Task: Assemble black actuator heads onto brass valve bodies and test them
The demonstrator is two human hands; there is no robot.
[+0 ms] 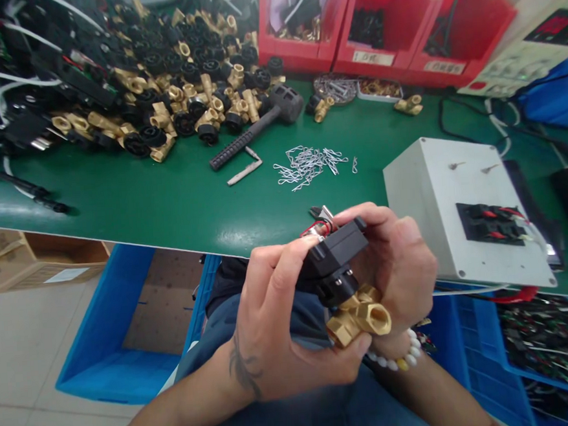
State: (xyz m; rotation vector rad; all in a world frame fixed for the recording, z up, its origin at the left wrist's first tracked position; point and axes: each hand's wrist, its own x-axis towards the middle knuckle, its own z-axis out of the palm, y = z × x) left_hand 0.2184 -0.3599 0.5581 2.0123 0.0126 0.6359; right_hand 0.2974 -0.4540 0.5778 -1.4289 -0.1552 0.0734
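Above my lap, at the bench's front edge, I hold a brass valve with a black actuator housing on top of it. My left hand grips it from the left, thumb beneath the brass body and fingers at the black housing. Around its right and far side wraps my right hand, most of those fingers hidden behind the part. Red and black wires show at the housing's far end by my fingertips. Beyond lies a pile of silver spring clips on the green bench.
A black mallet and a small metal tool lie on the green bench. Brass valves are heaped behind. Red bins line the back. A grey box stands right; a blue crate sits lower left.
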